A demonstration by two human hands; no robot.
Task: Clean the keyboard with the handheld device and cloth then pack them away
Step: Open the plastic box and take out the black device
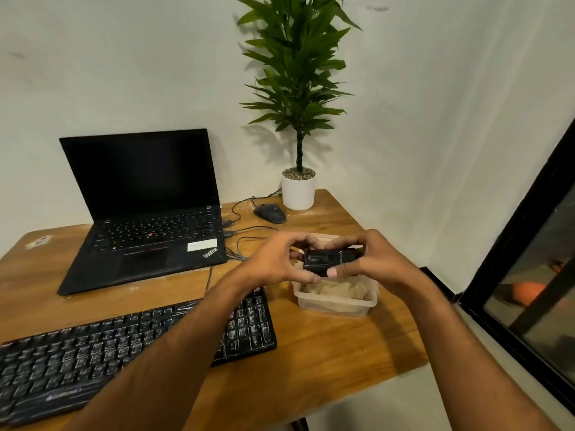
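Both hands hold a small black handheld device point(323, 261) in the air above a clear plastic container point(364, 303). My left hand point(277, 262) grips its left end with curled fingers and thumb. My right hand point(370, 259) grips its right end. A beige cloth point(334, 290) lies crumpled inside the container. The black keyboard point(93, 353), streaked with white dust, lies at the near left of the wooden desk point(326, 353), partly hidden under my left forearm.
An open black laptop point(146, 209) stands at the back left. A black mouse point(270, 213) with its cable and a potted plant point(298, 189) sit at the back. The desk ends on the right, beside a dark-framed window point(535, 259).
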